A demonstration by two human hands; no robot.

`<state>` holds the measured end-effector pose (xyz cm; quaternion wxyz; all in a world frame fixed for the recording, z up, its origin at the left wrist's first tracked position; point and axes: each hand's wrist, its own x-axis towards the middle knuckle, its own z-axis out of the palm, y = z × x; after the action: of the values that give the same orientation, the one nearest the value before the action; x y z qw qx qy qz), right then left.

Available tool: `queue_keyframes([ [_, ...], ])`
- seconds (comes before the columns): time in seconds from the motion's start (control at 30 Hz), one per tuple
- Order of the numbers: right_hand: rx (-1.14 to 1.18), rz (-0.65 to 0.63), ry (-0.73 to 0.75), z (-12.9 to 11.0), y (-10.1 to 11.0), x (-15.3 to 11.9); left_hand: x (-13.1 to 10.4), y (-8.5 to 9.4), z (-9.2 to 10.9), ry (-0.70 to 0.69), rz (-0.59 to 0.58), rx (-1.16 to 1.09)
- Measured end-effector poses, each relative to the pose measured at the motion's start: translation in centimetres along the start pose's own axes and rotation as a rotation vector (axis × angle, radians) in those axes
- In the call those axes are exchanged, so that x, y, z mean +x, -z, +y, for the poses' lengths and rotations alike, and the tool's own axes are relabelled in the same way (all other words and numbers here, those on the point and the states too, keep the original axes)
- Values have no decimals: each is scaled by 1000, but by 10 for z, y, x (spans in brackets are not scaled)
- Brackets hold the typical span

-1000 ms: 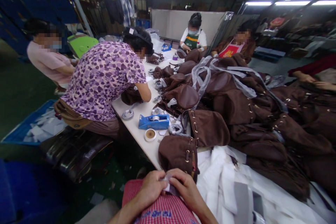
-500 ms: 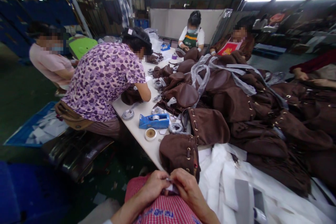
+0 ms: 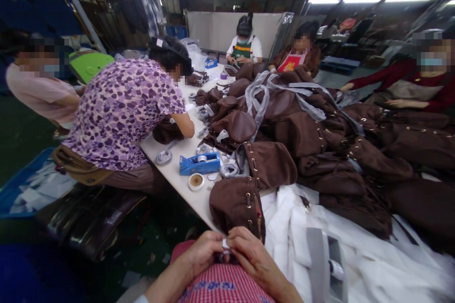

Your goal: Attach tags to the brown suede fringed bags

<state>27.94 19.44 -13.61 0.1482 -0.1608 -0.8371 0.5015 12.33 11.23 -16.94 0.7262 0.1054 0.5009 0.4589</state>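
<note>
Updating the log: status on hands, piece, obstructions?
Left hand, right hand: both pinching small white piece. Piece near red checked cloth. Brown bag just beyond, not covering hands.

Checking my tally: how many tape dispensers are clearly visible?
2: a blue dispenser on the table, a grey dispenser on white sheeting at right. A blue thing farther back is unclear; bags may hide others.

Slip (image 3: 225,244) between left hand (image 3: 205,249) and right hand (image 3: 247,250), above apron (image 3: 227,278). Nearest bag (image 3: 230,203) just beyond, on table (image 3: 177,183). Left of bag: tub (image 3: 195,181), tape dispenser (image 3: 199,163) behind it; left coil (image 3: 163,156) and right coil (image 3: 229,169) flanking dispenser. Bag heap (image 3: 302,133) behind, rightward. Right of hands: sheeting (image 3: 288,227), second dispenser (image 3: 317,260) on it. Left of stooping person (image 3: 122,109): crate (image 3: 33,164), papers (image 3: 40,187) inside.
</note>
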Motion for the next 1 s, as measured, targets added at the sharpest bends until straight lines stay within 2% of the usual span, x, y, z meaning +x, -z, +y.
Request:
queue_keyframes([
  [0.2,-57,-5,21,-1,6,-8,-3,-5,5,72,-40,-59],
  [0.33,-53,55,28,-4,2,-14,-8,-11,3,69,-42,-27],
  [0.47,-73,171,-8,-15,-5,-32,-13,-18,1,49,-66,48],
  [0.53,-103,316,-53,-14,-4,-54,-13,-20,1,54,-39,170],
  [0.63,-203,687,-266,-1,10,-107,-9,-19,3,75,-31,428],
  [0.7,-298,923,-536,12,25,-152,-4,-15,3,95,-79,512],
  [0.73,-340,991,-697,17,32,-173,-1,-12,2,99,-102,543],
  [0.8,-382,986,-996,25,45,-207,4,-7,2,96,-127,607],
  [0.83,-384,976,-1067,28,50,-217,6,-4,3,91,-130,640],
  [0.9,-365,935,-1134,33,55,-223,8,0,7,77,-128,702],
  [1.0,-323,871,-1190,43,59,-210,11,3,14,56,-161,753],
])
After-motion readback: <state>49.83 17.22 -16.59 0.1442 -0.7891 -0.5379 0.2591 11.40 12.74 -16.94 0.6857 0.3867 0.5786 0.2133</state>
